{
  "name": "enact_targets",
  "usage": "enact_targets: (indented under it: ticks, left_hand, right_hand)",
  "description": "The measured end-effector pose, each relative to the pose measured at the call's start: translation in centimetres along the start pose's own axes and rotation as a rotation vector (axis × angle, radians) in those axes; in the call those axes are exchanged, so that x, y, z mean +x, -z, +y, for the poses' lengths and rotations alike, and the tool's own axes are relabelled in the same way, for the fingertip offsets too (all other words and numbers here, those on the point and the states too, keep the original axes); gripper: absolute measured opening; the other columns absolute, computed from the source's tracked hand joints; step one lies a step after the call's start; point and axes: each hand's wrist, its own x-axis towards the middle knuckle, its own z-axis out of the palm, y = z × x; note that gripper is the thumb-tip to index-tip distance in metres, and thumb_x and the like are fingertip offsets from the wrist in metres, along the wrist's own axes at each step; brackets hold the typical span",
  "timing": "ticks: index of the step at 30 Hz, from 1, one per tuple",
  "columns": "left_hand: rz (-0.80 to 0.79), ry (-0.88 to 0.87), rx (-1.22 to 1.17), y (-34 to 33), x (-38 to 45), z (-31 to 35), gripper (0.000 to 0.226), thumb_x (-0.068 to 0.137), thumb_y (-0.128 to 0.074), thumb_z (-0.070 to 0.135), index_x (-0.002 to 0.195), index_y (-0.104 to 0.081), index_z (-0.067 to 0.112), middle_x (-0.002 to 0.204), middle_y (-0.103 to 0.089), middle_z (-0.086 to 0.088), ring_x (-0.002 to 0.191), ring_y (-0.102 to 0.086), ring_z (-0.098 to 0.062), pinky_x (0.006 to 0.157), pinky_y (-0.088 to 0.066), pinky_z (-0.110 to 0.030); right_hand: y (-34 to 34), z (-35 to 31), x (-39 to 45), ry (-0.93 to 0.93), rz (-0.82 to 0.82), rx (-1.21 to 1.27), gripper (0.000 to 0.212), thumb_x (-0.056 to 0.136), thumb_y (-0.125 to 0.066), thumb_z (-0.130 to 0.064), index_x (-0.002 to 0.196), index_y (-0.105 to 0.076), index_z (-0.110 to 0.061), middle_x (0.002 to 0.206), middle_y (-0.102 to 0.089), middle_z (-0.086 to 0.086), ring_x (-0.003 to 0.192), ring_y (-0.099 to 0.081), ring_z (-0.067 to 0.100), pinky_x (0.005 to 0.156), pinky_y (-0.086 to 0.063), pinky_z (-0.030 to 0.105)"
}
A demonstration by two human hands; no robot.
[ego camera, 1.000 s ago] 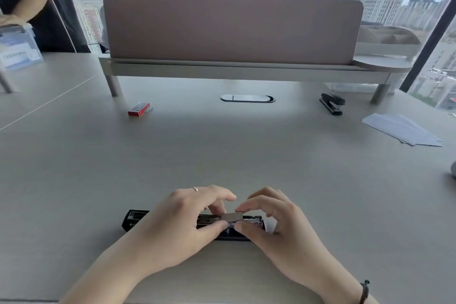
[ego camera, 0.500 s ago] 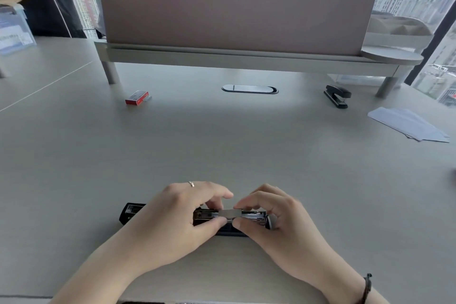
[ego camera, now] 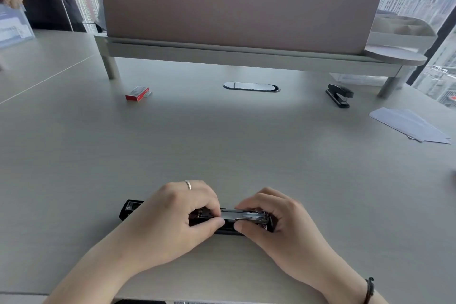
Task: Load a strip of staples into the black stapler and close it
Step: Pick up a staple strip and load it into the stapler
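Observation:
The black stapler [ego camera: 130, 208] lies swung open flat on the desk near its front edge, its lid end poking out to the left of my hands. My left hand [ego camera: 172, 217] pinches its middle part between thumb and fingers. A grey strip of staples [ego camera: 237, 215] sits along the metal magazine channel [ego camera: 256, 216], and my right hand [ego camera: 276, 222] pinches the strip from both sides. Much of the stapler is hidden under my hands.
A red staple box [ego camera: 137, 94] lies at the far left. A second black stapler [ego camera: 339, 95] stands at the far right, near loose white sheets [ego camera: 409, 126]. A desk divider [ego camera: 237, 10] on a raised shelf blocks the back. A person stands at the far left.
The staple strip has slid further right along the channel, and my right hand moved right with it. My head has leaned closer, so the view has shifted.

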Motion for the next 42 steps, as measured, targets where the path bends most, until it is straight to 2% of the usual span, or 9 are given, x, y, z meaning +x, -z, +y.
enact_targets:
  ticks: [3,7,10,15,19,28,32,39,42]
  left_hand:
    - [-0.027,0.003,0.023,0.2,-0.1,0.0,0.008,0.082,-0.072,0.036,0.076,-0.069,0.031,0.089,-0.067,0.022,0.078,-0.064,0.000,0.067,-0.049,-0.016]
    - [-0.052,0.010,0.043,0.4,-0.2,0.0,0.012,0.083,-0.067,0.043,0.078,-0.070,0.032,0.092,-0.064,0.024,0.073,-0.061,0.000,0.062,-0.043,-0.009]
    - [-0.063,0.009,0.063,0.3,-0.3,0.1,0.019,0.082,-0.060,0.051,0.083,-0.070,0.035,0.093,-0.062,0.026,0.066,-0.058,-0.002,0.058,-0.040,-0.007]
    - [-0.079,-0.014,0.102,-0.2,0.0,0.9,0.016,0.082,-0.060,0.051,0.087,-0.069,0.039,0.093,-0.061,0.027,0.057,-0.048,0.010,0.053,-0.033,-0.003]
    - [-0.063,-0.045,0.118,-0.9,0.4,1.4,0.025,0.084,-0.051,0.055,0.091,-0.068,0.039,0.094,-0.060,0.028,0.056,-0.047,0.008,0.054,-0.028,-0.003]
    - [-0.055,-0.089,0.179,-1.1,0.6,2.2,0.009,0.086,-0.063,0.041,0.088,-0.071,0.038,0.087,-0.064,0.024,0.057,-0.042,0.023,0.052,-0.025,0.002]
    - [-0.053,-0.095,0.181,-1.2,0.6,2.2,0.009,0.086,-0.063,0.041,0.087,-0.071,0.038,0.087,-0.064,0.024,0.058,-0.042,0.022,0.054,-0.021,0.002]
    - [-0.066,-0.062,0.136,-1.1,0.4,1.6,0.015,0.085,-0.059,0.045,0.094,-0.070,0.040,0.093,-0.064,0.027,0.065,-0.045,0.024,0.062,-0.032,0.002]
    - [-0.051,-0.035,0.078,-0.6,0.3,1.1,0.016,0.084,-0.060,0.045,0.099,-0.066,0.041,0.096,-0.066,0.030,0.080,-0.062,0.010,0.070,-0.053,-0.018]
  right_hand:
    - [0.4,0.2,-0.2,-0.019,-0.002,-0.021,0.019,0.078,-0.075,-0.039,0.097,-0.071,-0.038,0.097,-0.064,-0.014,0.088,-0.062,0.008,0.070,-0.048,0.018]
    - [1.6,0.9,-0.7,-0.050,-0.021,-0.077,0.014,0.077,-0.077,-0.037,0.089,-0.071,-0.038,0.096,-0.064,-0.010,0.074,-0.058,0.011,0.059,-0.042,0.014]
    - [2.0,1.2,-1.0,-0.078,-0.010,-0.083,0.013,0.075,-0.078,-0.039,0.086,-0.072,-0.036,0.095,-0.065,-0.011,0.076,-0.059,0.011,0.059,-0.040,0.014]
    - [1.9,1.2,-1.0,-0.066,-0.007,-0.084,0.012,0.076,-0.078,-0.037,0.086,-0.072,-0.034,0.095,-0.065,-0.010,0.080,-0.059,0.010,0.062,-0.041,0.015]
    - [1.9,1.1,-1.0,-0.058,-0.004,-0.090,0.013,0.076,-0.077,-0.037,0.087,-0.071,-0.033,0.094,-0.064,-0.010,0.077,-0.055,0.008,0.061,-0.039,0.014]
    - [1.9,1.2,-1.2,-0.038,-0.004,-0.078,0.010,0.077,-0.075,-0.038,0.085,-0.070,-0.035,0.094,-0.064,-0.011,0.079,-0.056,0.009,0.062,-0.038,0.015]
    - [1.9,1.3,-1.2,-0.035,0.000,-0.088,0.010,0.077,-0.075,-0.039,0.086,-0.070,-0.034,0.094,-0.064,-0.011,0.080,-0.056,0.009,0.062,-0.036,0.014]
    - [1.9,1.2,-1.2,-0.036,-0.004,-0.079,0.010,0.078,-0.076,-0.037,0.086,-0.071,-0.034,0.095,-0.064,-0.013,0.079,-0.055,0.007,0.062,-0.037,0.013]
    - [2.0,1.3,-1.1,-0.033,-0.006,-0.070,0.012,0.078,-0.076,-0.037,0.088,-0.071,-0.032,0.094,-0.064,-0.012,0.077,-0.056,0.007,0.062,-0.039,0.014]
